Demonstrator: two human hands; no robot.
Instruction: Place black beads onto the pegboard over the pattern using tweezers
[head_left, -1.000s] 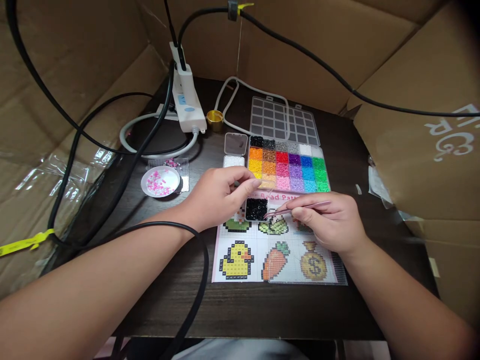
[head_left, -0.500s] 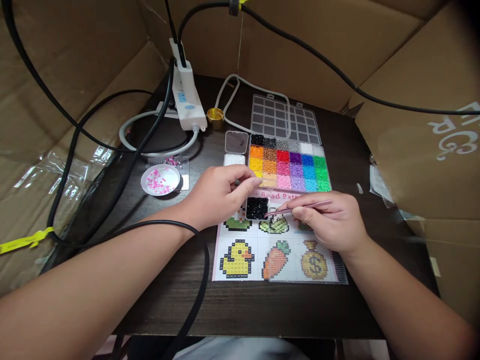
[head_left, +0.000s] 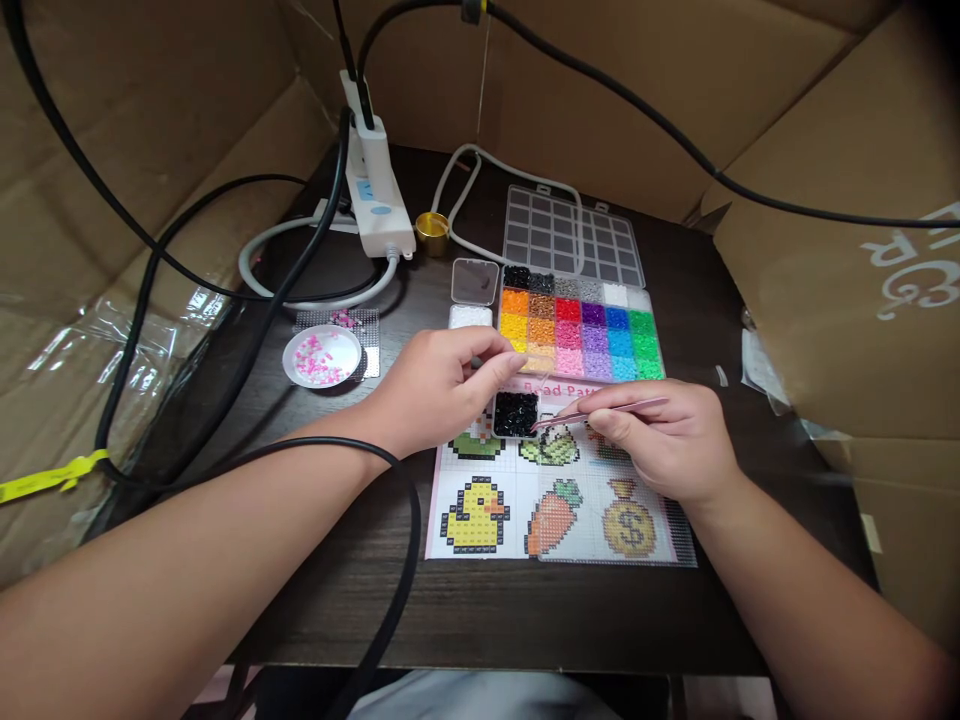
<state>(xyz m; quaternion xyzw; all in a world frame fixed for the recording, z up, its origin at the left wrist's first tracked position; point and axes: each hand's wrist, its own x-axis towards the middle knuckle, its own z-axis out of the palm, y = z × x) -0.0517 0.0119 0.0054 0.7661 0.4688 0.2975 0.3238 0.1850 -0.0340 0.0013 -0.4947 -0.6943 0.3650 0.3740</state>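
Pink tweezers (head_left: 622, 408) are pinched in my right hand (head_left: 675, 440). Their tips reach the lower right corner of a small clear box of black beads (head_left: 516, 414). On the left, my left hand (head_left: 450, 385) has its thumb and index finger closed at the box's raised transparent lid (head_left: 541, 376). The box rests on a printed bead pattern sheet (head_left: 480, 580) showing a yellow chick, a carrot and a money bag. A clear pegboard (head_left: 679, 530) covers part of the sheet's right side. Whether a bead is between the tweezer tips is too small to tell.
Behind the hands sits a sorted bead case (head_left: 592, 315) with its lid open. A small box of white beads (head_left: 470, 317) stands beside it. A white dish (head_left: 322, 356) holds pink and white beads. Black cables (head_left: 409, 540) cross over my left forearm; a power strip (head_left: 379, 215) lies behind.
Both hands keep nearly the same pose, and the tweezer tips stay at the black bead box. The whole view has shifted very slightly.
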